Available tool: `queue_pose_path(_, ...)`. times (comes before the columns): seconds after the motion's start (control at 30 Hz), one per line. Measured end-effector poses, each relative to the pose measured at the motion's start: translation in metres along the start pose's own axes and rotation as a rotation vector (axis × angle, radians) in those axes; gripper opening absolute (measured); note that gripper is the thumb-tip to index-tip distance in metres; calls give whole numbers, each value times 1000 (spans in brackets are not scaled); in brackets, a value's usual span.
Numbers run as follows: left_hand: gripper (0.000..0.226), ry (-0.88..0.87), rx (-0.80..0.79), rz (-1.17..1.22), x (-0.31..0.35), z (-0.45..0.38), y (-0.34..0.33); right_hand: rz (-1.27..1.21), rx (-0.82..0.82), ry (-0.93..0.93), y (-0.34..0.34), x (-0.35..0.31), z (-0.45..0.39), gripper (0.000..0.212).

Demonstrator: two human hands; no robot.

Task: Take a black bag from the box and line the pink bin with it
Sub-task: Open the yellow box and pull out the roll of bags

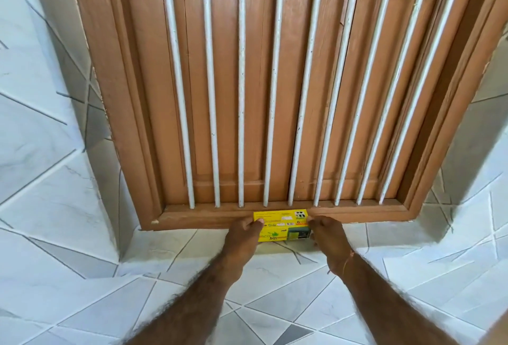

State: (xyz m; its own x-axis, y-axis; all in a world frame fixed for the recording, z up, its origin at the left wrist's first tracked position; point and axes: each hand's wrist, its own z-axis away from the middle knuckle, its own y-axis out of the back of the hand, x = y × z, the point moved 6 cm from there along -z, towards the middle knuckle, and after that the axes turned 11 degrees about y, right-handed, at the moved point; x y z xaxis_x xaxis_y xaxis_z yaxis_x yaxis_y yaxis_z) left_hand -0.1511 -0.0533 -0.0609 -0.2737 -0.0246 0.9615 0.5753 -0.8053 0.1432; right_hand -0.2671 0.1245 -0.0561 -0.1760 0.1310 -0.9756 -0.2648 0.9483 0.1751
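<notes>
A yellow box of bin bags (283, 223) rests on the tiled sill at the foot of a brown wooden window. My left hand (243, 237) grips the box's left end, thumb on top. My right hand (328, 237) grips its right end. Both arms reach straight forward from the bottom of the view. No black bag shows outside the box. The pink bin is not in view.
A closed brown wooden window (154, 124) with several white vertical bars (241, 97) fills the wall right behind the box. White and grey tiled walls (41, 124) close in on both sides of the sill.
</notes>
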Motion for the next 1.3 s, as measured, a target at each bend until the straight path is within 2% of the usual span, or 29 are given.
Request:
queue_pose_path(0.07,10,4,130,183,-3,7,7,-155,-14,12,-4,4,5,19)
queue_pose_path(0.17,24,66,202,405,-14,19,7,-454,-90,-48,-11,8,12,12)
queue_pose_path(0.23,23,59,215,472,-15,31,5,-561,-89,-87,-13,11,15,10)
queue_pose_path(0.3,25,37,226,495,-15,42,3,-588,-28,-92,-15,13,20,11)
queue_pose_path(0.37,29,10,248,493,-10,56,-2,-574,65,-83,-15,12,26,24)
queue_pose_path(0.43,27,-45,285,478,2,70,-4,-667,157,-170,-14,18,31,31)
queue_pose_path(0.53,28,-152,330,353,36,91,-3,-1026,167,-414,-15,29,39,31)
queue_pose_path(0.67,36,-415,337,-78,107,116,-6,-1264,-7,-665,-37,29,59,36)
queue_pose_path(0.83,34,-754,253,-558,179,152,-34,-1501,-280,-670,-61,-5,81,53)
queue_pose_path(0.97,29,-841,260,-596,205,161,-20,-1532,-388,-545,-67,-28,88,52)
queue_pose_path(1.1,28,-745,358,-342,212,144,33,-1539,-319,-453,-58,-23,83,97)
queue_pose_path(1.17,25,-642,410,-191,196,131,67,-1496,-283,-414,-47,-23,78,109)
queue_pose_path(1.23,19,-504,527,-61,156,107,110,-1417,-189,-398,-30,-17,72,108)
queue_pose_path(1.3,15,-293,554,134,98,76,141,-1315,-83,-374,-6,-13,68,95)
